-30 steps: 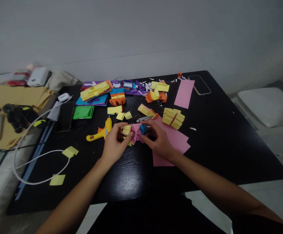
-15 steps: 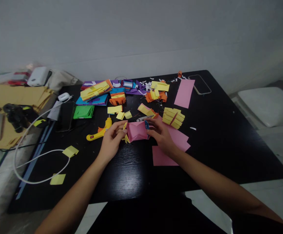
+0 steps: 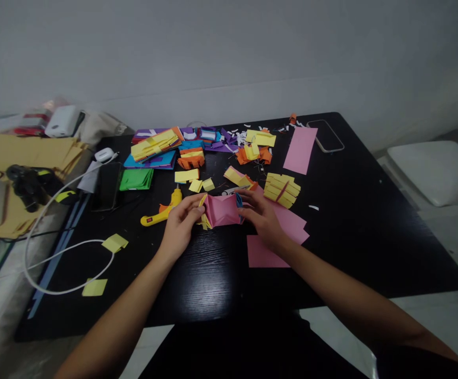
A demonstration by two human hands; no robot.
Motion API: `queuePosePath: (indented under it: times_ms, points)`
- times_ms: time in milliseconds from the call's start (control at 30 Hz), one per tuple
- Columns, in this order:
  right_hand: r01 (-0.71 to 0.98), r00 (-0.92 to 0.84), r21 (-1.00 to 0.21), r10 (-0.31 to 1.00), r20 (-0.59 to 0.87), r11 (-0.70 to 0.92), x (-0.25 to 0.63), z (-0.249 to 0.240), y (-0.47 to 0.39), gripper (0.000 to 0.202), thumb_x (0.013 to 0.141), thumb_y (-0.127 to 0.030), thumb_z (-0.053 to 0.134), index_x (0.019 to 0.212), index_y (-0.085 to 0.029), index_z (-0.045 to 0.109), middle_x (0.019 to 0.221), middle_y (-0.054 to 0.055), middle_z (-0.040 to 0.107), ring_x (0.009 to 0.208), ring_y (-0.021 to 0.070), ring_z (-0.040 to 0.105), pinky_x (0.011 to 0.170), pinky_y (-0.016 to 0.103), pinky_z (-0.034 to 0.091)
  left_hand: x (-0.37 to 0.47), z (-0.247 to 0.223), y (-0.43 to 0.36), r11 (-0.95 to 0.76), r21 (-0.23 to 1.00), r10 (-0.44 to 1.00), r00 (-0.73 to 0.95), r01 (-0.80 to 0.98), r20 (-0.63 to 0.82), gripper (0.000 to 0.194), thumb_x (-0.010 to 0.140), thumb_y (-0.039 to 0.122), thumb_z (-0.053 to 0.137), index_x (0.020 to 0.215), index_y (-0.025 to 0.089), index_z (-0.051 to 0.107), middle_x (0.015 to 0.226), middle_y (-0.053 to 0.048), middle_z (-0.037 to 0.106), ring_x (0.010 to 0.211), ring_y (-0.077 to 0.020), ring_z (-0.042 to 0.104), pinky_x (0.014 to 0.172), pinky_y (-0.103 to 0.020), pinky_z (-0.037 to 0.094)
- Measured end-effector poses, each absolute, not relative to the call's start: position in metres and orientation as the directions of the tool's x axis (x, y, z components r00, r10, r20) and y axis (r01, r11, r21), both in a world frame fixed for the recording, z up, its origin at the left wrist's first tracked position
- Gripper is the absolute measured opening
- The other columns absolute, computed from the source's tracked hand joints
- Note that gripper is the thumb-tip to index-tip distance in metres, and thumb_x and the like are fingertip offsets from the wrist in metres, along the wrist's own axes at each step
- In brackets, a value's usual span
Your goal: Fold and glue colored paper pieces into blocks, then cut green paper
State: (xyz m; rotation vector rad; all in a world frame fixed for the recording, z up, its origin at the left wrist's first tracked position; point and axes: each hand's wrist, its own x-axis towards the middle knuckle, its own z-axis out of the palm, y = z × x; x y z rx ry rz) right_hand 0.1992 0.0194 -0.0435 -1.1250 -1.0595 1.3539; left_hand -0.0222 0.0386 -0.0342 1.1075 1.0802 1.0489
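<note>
Between my two hands is a folded paper piece [image 3: 224,210], pink in the middle with creases, yellow at its left end and blue at its right end. My left hand [image 3: 182,220] is closed on the yellow end, thumb in front and fingers behind. The blue end is pinched by my right hand [image 3: 261,213]. Just left of my left hand lies a yellow hot glue gun [image 3: 163,209]. Behind the paper piece are scissors [image 3: 234,190], partly covered. Pink paper sheets [image 3: 266,253] lie under my right hand and forearm.
Folded yellow paper [image 3: 282,190] lies right of the scissors. Bundles of yellow [image 3: 155,145], orange and green paper [image 3: 136,180] line the back, with white scraps. A white cable [image 3: 69,292] loops at left, near a phone [image 3: 108,187]. A phone case [image 3: 325,137] is back right.
The pink middle of the paper piece is bent slightly differently, its left side tilted more. Both hands keep their hold, and the whole view has shifted a little.
</note>
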Motion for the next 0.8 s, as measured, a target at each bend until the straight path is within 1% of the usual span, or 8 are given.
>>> queuePosePath:
  times_ms: [133, 233, 300, 433, 633, 800]
  points:
    - [-0.226, -0.024, -0.969, 0.995, -0.098, -0.101, 0.1988, -0.0441, 0.0194, 0.041, 0.077, -0.026, 0.074, 0.118, -0.029, 0.070, 0.126, 0.003, 0.071, 0.114, 0.0246, 0.065, 0.093, 0.039, 0.056, -0.0226, -0.0359, 0.0386, 0.142, 0.980, 0.982, 0.144, -0.137, -0.122, 0.038, 0.085, 0.040, 0.080, 0.118, 0.023, 0.078, 0.110, -0.005, 0.078, 0.096, -0.0222, 0.073, 0.082, -0.031, 0.056]
    - [-0.264, -0.028, -0.957, 0.992, -0.122, -0.125, 0.1983, -0.0437, 0.0193, 0.041, 0.077, -0.026, 0.075, 0.117, -0.029, 0.071, 0.126, 0.003, 0.071, 0.117, 0.0256, 0.063, 0.090, 0.038, 0.056, -0.0229, -0.0363, 0.0388, 0.143, 0.980, 0.983, 0.133, -0.141, -0.125, 0.037, 0.085, 0.041, 0.080, 0.117, 0.023, 0.079, 0.107, -0.004, 0.078, 0.095, -0.0213, 0.072, 0.081, -0.030, 0.056]
    - [-0.275, -0.031, -0.952, 0.991, -0.128, -0.131, 0.1982, -0.0433, 0.0192, 0.041, 0.078, -0.026, 0.075, 0.118, -0.030, 0.071, 0.127, 0.003, 0.070, 0.118, 0.0259, 0.063, 0.089, 0.038, 0.057, -0.0231, -0.0362, 0.0388, 0.150, 0.979, 0.983, 0.126, -0.136, -0.133, 0.036, 0.086, 0.042, 0.080, 0.117, 0.024, 0.079, 0.106, -0.004, 0.077, 0.092, -0.0202, 0.071, 0.078, -0.029, 0.056]
    - [-0.274, -0.031, -0.954, 0.993, -0.116, -0.121, 0.1986, -0.0430, 0.0194, 0.040, 0.078, -0.025, 0.075, 0.118, -0.031, 0.072, 0.129, 0.003, 0.070, 0.119, 0.0259, 0.063, 0.090, 0.039, 0.057, -0.0230, -0.0347, 0.0381, 0.147, 0.979, 0.984, 0.125, -0.139, -0.130, 0.036, 0.085, 0.040, 0.079, 0.117, 0.024, 0.077, 0.105, -0.003, 0.075, 0.087, -0.0187, 0.070, 0.072, -0.027, 0.057]
    - [-0.294, -0.042, -0.949, 0.993, -0.108, -0.116, 0.1987, -0.0444, 0.0196, 0.042, 0.076, -0.025, 0.078, 0.117, -0.031, 0.072, 0.126, 0.003, 0.070, 0.121, 0.0258, 0.061, 0.091, 0.038, 0.055, -0.0208, -0.0301, 0.0384, 0.185, 0.969, 0.977, 0.138, -0.162, -0.163, 0.036, 0.084, 0.041, 0.079, 0.115, 0.023, 0.074, 0.094, -0.002, 0.072, 0.070, -0.0161, 0.066, 0.056, -0.026, 0.057]
    - [-0.299, -0.031, -0.946, 0.992, -0.124, -0.127, 0.1986, -0.0447, 0.0196, 0.042, 0.076, -0.026, 0.078, 0.117, -0.031, 0.072, 0.125, 0.003, 0.070, 0.118, 0.0258, 0.062, 0.093, 0.040, 0.055, -0.0195, -0.0281, 0.0383, 0.207, 0.960, 0.975, 0.123, -0.189, -0.185, 0.037, 0.082, 0.041, 0.079, 0.112, 0.021, 0.074, 0.092, -0.003, 0.070, 0.069, -0.0163, 0.065, 0.052, -0.026, 0.057]
